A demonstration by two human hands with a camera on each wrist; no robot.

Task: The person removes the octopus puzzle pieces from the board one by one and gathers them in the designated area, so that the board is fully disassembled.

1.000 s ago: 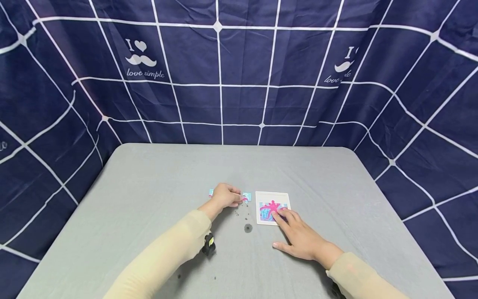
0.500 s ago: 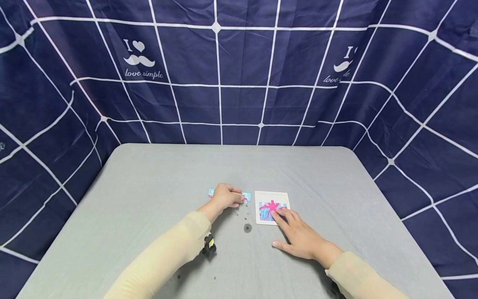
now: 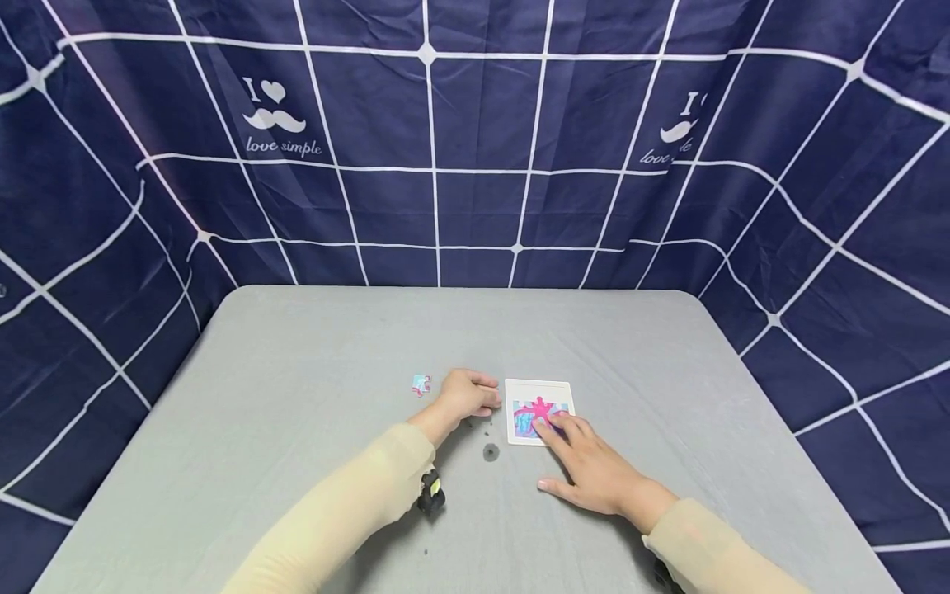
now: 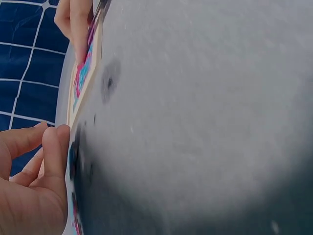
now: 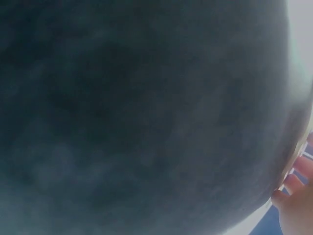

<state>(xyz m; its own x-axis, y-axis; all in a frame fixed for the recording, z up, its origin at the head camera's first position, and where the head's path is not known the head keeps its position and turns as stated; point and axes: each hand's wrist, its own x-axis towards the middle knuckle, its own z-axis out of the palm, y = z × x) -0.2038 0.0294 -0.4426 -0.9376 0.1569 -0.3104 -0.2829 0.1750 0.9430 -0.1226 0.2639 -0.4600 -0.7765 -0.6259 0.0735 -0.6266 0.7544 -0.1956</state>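
My left hand (image 3: 467, 392) lies low over the table, just left of a white puzzle tray (image 3: 538, 388). In the left wrist view, its fingertips are down at the table, and a blue puzzle piece (image 4: 73, 159) shows beside and below them. From the head view, the hand hides that piece. My right hand (image 3: 594, 470) rests with spread fingers on the tray's lower right, its fingertips on the pink and blue joined pieces (image 3: 530, 417). Farther left lies a loose light-blue and pink puzzle piece (image 3: 420, 384). The right wrist view is mostly dark, with several fingertips (image 5: 296, 188) at its edge.
The grey tabletop (image 3: 334, 330) carries a dark round stain (image 3: 491, 452) and small specks below the left hand. A navy curtain (image 3: 475, 206) with white grid lines stands behind and at both sides of the table.
My left hand has moved slightly right, toward the tray, uncovering the left loose piece and covering the piece that showed at its right. My right hand stays on the tray.
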